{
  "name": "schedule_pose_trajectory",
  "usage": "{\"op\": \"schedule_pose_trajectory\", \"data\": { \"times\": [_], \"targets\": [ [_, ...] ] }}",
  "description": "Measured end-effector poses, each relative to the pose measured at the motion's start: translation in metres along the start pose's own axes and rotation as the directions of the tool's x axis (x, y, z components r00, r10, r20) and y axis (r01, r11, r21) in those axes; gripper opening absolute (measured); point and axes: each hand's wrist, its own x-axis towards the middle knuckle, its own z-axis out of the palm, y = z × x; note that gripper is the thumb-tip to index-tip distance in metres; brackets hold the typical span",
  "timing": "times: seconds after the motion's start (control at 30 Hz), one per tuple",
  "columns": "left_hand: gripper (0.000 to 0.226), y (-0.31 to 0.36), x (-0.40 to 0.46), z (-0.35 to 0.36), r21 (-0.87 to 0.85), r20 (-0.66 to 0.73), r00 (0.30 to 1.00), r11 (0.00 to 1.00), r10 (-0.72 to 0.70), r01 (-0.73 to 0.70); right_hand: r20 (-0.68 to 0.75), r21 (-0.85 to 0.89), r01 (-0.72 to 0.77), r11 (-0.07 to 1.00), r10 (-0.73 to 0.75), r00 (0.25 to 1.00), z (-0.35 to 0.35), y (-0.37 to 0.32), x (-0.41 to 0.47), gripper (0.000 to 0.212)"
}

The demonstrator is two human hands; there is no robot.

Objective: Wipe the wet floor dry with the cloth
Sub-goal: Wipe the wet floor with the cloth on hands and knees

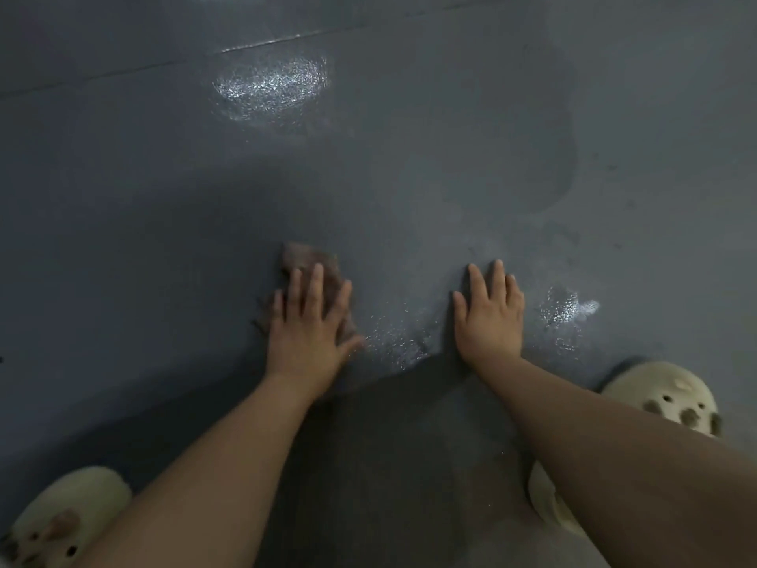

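1. We start with the floor, dark grey and filling the whole view. It glistens in a patch towards the far edge, in another just right of the right hand, and in a thin film between the two hands. A darker damp outline curves along the far right. We judge plenty of wiping remains.

2. Our two forearms come in from the near edge, so we reckon the person crouches low with weight forward. That would explain both palms on the ground.

3. Two cream slippers sit at the near corners, left and right. Arms cover part of each, and the frame edge cuts the left one.

4. The left hand lies flat on the cloth, fingers straight and spread, pressing rather than grasping. That suits pushing it across the wet.

5. The right hand rests flat on bare floor, fingers straight, holding nothing. We take it as a brace for balance.

6. The cloth is brownish and crumpled, near the middle of the floor, just left of the shining film. Only its far end and side fringes show; the hand hides the rest.

7. Dim light and blur keep us from telling the cloth's weave or how soaked it is. The damp patch's edges fade too.
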Motion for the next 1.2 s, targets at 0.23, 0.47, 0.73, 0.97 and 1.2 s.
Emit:
{"op": "schedule_pose_trajectory", "data": {
  "times": [0.23,0.47,0.73,0.97,1.2],
  "targets": [
    [0.080,-0.039,0.086,-0.031,-0.159,-0.038,0.828,0.822,-0.559,0.547,0.015,-0.068,0.064,0.996,-0.063,0.998,0.000,0.019,0.002,0.051],
    [0.075,0.082,0.058,-0.008,-0.043,0.107,0.994,0.999,0.030,-0.025,-0.111,0.014,0.082,0.997,-0.080,0.991,-0.003,0.025,0.008,0.064],
    [0.062,0.088,0.028,0.019,0.120,0.172,0.767,0.759,0.619,-0.640,-0.153,0.083,0.094,0.992,-0.080,0.985,-0.007,0.033,0.009,0.064],
    [0.067,0.011,0.118,-0.031,-0.033,-0.018,0.948,0.948,-0.318,0.317,-0.167,0.134,0.145,0.980,-0.122,0.978,-0.009,0.040,0.012,0.064],
    [0.070,0.098,0.098,-0.008,-0.047,0.016,0.998,0.997,-0.060,0.061,-0.291,0.405,0.141,0.903,-0.018,0.956,-0.018,0.054,0.025,0.045]
  ]
}}
